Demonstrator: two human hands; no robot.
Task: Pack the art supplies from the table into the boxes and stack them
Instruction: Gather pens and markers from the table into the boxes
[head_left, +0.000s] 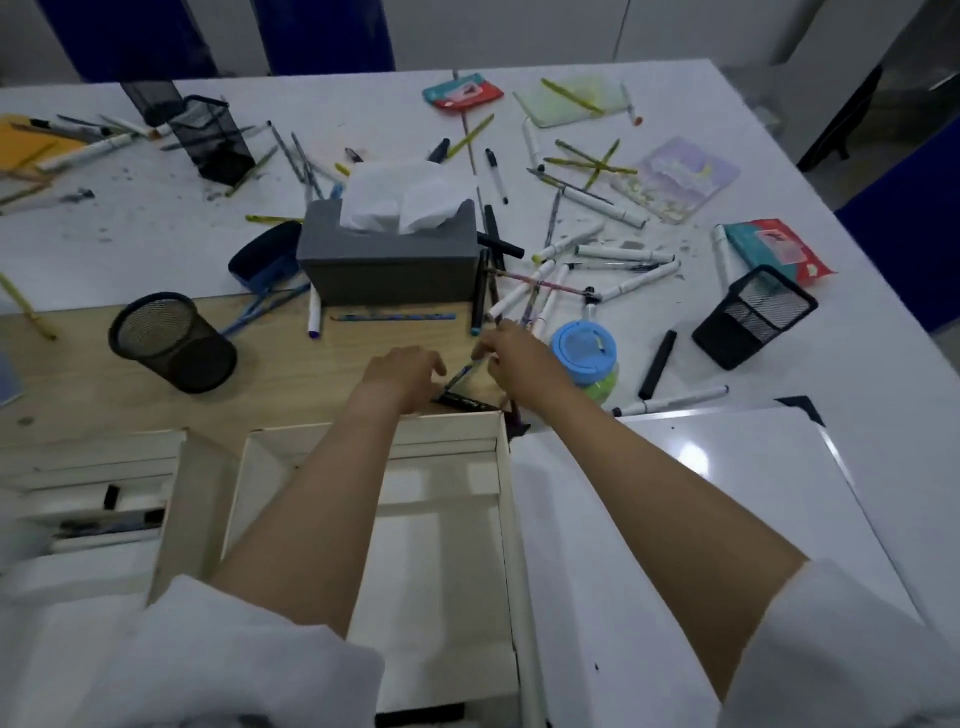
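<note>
— What's the biggest thing in front of you?

— The white table (156, 228), strewn with markers and pencils. Nearest me stands an open white box (501, 519), my forearms reaching over it. A second white box (174, 499) sits to its left with a few dark pens inside, and a flat white lid (727, 493) lies to its right.

— And farther out?

— A grey tissue box (389, 265), a round mesh cup (174, 340) tipped on its side, a blue-lidded jar (584, 348), then a loose heap of white markers (623, 254).

— Your hands?

— My right hand (519, 358), fingers curled, pinches a thin blue pen (464, 373) just beyond the box's far wall. My left hand (402, 371) hovers beside it, fingers loosely bent; I cannot tell whether it grips the black marker (465, 402) lying under it.
</note>
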